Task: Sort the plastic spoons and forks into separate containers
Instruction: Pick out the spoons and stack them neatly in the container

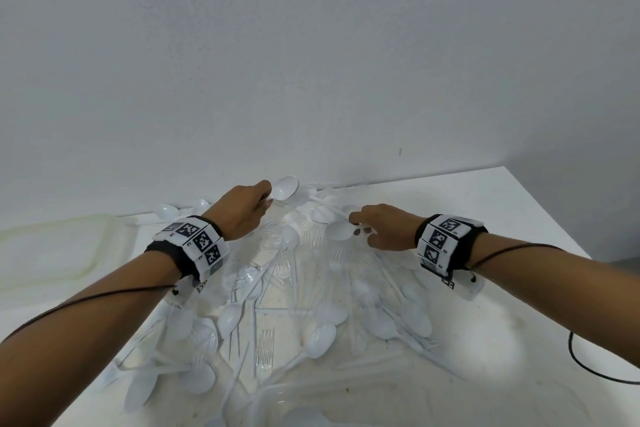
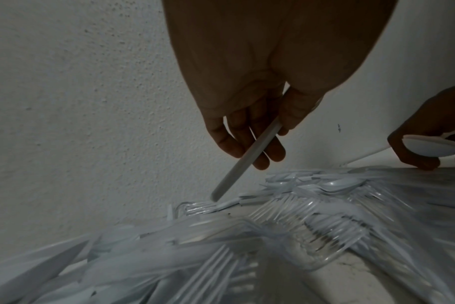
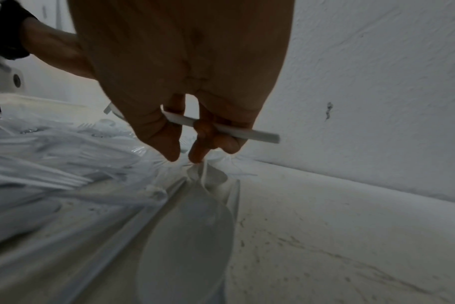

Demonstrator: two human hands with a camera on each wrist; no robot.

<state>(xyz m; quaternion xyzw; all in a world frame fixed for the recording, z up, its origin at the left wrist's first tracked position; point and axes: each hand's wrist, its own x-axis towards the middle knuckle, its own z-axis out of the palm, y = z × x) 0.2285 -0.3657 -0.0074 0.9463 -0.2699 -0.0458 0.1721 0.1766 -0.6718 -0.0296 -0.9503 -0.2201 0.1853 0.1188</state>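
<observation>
Two white spoons are up off the heap, one in each of my hands. My left hand (image 1: 247, 210) grips the far spoon (image 1: 285, 187) by its handle, bowl raised near the wall (image 1: 311, 45); from the left wrist the handle slants down toward the pile. My right hand (image 1: 381, 225) holds the second spoon (image 1: 341, 230), its handle trapped across curled fingers (image 3: 208, 135) while thumb and forefinger tips reach down to the heap. Below them the pile of plastic spoons and forks (image 1: 277, 305) sprawls over the middle of the desk (image 1: 519, 340). At far left lies a clear container (image 1: 52, 246).
</observation>
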